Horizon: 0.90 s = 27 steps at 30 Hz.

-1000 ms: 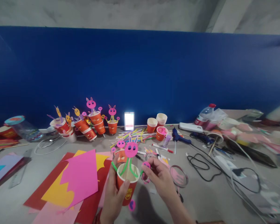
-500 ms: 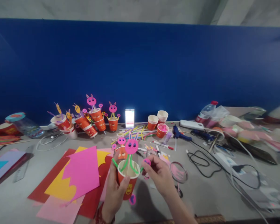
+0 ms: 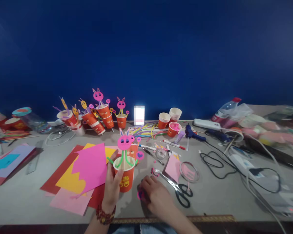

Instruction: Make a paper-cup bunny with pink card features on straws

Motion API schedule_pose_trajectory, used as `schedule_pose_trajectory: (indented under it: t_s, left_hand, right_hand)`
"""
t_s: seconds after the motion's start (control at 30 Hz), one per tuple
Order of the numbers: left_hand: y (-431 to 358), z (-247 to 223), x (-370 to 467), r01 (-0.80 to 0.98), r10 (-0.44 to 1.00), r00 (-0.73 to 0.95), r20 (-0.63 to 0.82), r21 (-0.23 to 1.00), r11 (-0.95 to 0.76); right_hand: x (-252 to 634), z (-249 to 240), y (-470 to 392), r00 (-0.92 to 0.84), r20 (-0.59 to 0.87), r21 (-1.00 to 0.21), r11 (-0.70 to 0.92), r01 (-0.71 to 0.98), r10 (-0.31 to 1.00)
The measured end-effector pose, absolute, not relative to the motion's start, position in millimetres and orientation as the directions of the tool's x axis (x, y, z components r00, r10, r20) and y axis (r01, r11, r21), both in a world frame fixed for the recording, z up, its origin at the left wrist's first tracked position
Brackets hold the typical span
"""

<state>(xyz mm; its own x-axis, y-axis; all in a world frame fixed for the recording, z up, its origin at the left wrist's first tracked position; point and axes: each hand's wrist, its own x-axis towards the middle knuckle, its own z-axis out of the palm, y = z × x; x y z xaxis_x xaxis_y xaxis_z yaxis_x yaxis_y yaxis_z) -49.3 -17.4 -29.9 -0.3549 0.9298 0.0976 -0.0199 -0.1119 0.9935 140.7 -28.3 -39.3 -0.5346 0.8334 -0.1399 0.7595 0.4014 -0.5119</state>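
My left hand (image 3: 112, 185) is wrapped round a red paper cup (image 3: 127, 180) with gold lettering, standing nearly upright. From the cup rise green pipe cleaners (image 3: 122, 160) and a pink rabbit head (image 3: 124, 143) with long ears. A pink paper disc with a purple heart (image 3: 140, 155) is on the right pipe cleaner's end; the left end is bare. Low over the table, my right hand (image 3: 155, 193) has its fingers curled onto another pink disc (image 3: 140, 195), partly hidden under them. Behind the held cup stands another decorated cup (image 3: 132, 150).
Scissors (image 3: 177, 188) and a tape roll (image 3: 189, 171) lie to the right, beyond them a blue glue gun (image 3: 194, 134) and black cable (image 3: 216, 167). Coloured paper sheets (image 3: 89, 169) spread left. Finished rabbit cups (image 3: 104, 112), loose pipe cleaners (image 3: 146, 130) and stacked cups (image 3: 164, 121) line the back.
My right hand has left the disc at the cup's right pipe cleaner and moved down to the disc on the table. The left hand keeps the cup, and the view has tilted down.
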Motion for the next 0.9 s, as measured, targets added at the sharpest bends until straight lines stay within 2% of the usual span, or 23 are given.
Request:
schedule_pose_trajectory:
  t_s: [0.17,0.37,0.43,0.5,0.63,0.7,0.9]
  left_hand:
    - [-17,-32,-45,0.005,0.943,-0.315,0.107,0.994,-0.111]
    - [-14,-34,-43,0.032,0.950,-0.292,0.109,0.994,-0.104]
    - [-14,-35,-42,0.048,0.953,-0.286,0.095,0.995,-0.085]
    - [-15,-37,-42,0.078,0.962,-0.255,0.096,0.994,-0.078]
    - [-19,-33,-36,0.144,0.984,-0.103,0.144,0.981,-0.129]
    - [-21,-29,-31,0.173,0.983,-0.002,0.186,0.968,-0.183]
    - [-23,-11,-15,0.180,0.931,0.293,0.216,0.944,-0.276]
  right_hand:
    - [135,-47,-32,-0.506,-0.086,-0.561,0.378,0.736,0.858]
    - [134,-53,-36,-0.465,-0.155,-0.702,0.234,0.673,0.871]
    - [146,-41,-34,-0.504,-0.123,-0.773,0.236,0.589,0.855]
    - [165,-16,-28,-0.516,-0.016,-0.799,0.299,0.522,0.857]
    - [199,56,-10,-0.538,0.225,-0.770,0.487,0.412,0.812]
    - [201,89,0,-0.595,0.255,-0.729,0.556,0.400,0.762]
    - [170,139,36,-0.760,0.140,-0.416,0.734,0.537,0.635]
